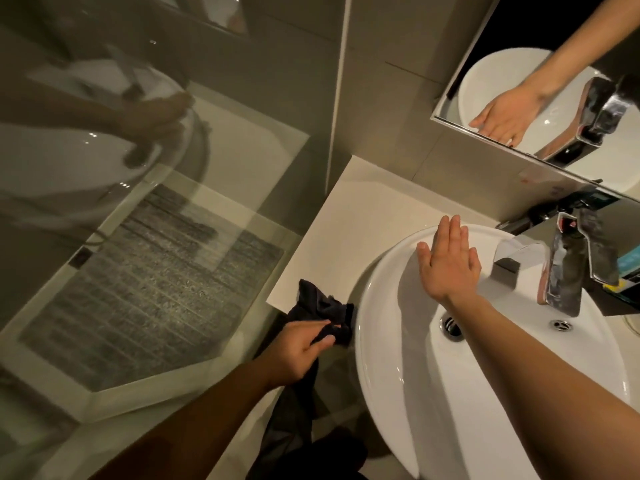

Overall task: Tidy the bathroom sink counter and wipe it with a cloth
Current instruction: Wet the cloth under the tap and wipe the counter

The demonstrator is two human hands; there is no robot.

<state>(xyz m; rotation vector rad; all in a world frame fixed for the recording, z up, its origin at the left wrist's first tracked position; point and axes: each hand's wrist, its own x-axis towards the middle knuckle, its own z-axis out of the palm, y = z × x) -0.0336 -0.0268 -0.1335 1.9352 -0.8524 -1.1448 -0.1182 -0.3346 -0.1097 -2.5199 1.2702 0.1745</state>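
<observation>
A round white basin (pixel 408 393) sits on a pale counter (pixel 349 223). My left hand (pixel 298 351) grips a dark cloth (pixel 323 306) at the counter's front corner, just left of the basin; part of the cloth hangs down past the edge. My right hand (pixel 446 261) lies flat with fingers stretched out on the basin's far rim, holding nothing. A chrome tap (pixel 568 271) stands at the basin's right side.
A mirror (pixel 540 98) on the wall reflects my right hand and the tap. Small items (pixel 623 268) crowd the counter behind the tap at the far right. A glass shower screen (pixel 138 202) and tiled shower floor lie to the left.
</observation>
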